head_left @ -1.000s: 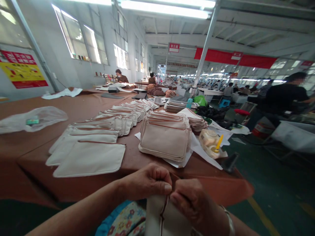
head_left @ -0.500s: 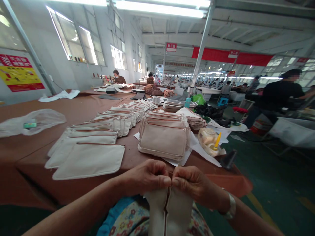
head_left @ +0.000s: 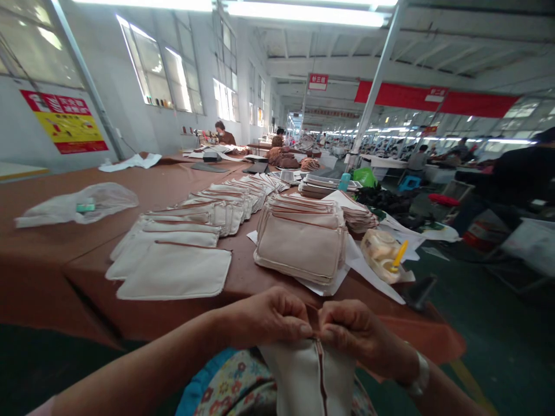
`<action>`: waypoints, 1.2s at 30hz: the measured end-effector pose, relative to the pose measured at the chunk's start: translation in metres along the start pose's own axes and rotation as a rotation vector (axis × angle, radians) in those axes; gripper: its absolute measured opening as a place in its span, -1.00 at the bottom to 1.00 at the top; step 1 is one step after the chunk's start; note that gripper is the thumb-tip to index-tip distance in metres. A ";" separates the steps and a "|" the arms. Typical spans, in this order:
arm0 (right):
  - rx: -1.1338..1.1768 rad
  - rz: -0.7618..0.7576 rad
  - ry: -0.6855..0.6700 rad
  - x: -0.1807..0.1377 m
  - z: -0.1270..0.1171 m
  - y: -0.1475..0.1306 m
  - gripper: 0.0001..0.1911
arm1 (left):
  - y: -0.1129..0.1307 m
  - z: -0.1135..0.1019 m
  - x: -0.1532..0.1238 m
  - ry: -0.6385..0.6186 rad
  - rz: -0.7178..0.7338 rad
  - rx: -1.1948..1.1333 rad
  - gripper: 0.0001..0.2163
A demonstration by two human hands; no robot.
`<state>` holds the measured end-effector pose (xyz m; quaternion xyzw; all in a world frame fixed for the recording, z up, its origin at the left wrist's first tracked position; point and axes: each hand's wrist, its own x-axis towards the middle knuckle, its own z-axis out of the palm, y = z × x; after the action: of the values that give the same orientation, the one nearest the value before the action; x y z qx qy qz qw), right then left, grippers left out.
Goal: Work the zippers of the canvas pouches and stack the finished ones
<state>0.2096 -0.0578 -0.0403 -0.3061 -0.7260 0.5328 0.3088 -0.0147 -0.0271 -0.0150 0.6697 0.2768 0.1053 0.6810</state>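
Note:
Low in the view, a pale beige leather-like panel (head_left: 297,375) hangs over my lap, with a brown-edged slit down its middle. My left hand (head_left: 275,318) pinches its top edge on the left of the slit. Closed on the other side of the slit is my right hand (head_left: 362,332), its thumb pressed against the curled fingers. A bit of brown material (head_left: 312,318) shows between the two hands. Just beyond them, on the brown-covered table (head_left: 182,320), stands a thick stack of similar beige panels (head_left: 299,245). Overlapping panels (head_left: 177,271) spread in a row to its left.
A clear plastic bag (head_left: 113,199) lies at the left. To the right of the stack are a cream container (head_left: 377,248) with a yellow tool (head_left: 399,256) and a dark cone-shaped object (head_left: 420,292) by the table corner. A person in dark clothes (head_left: 520,173) stands at the right.
The view has turned left, so the table's things sit farther right. My fingertips have parted slightly, showing more brown material between them. Both hands keep hold of the panel.

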 end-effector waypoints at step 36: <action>-0.814 -0.369 0.305 -0.013 0.024 -0.010 -0.86 | -0.021 0.007 -0.001 0.176 -0.020 -0.243 -0.66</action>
<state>0.1980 -0.0845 -0.0377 -0.3431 -0.8644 0.0900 0.3564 -0.0171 -0.0353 -0.0353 0.5678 0.3273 0.1897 0.7311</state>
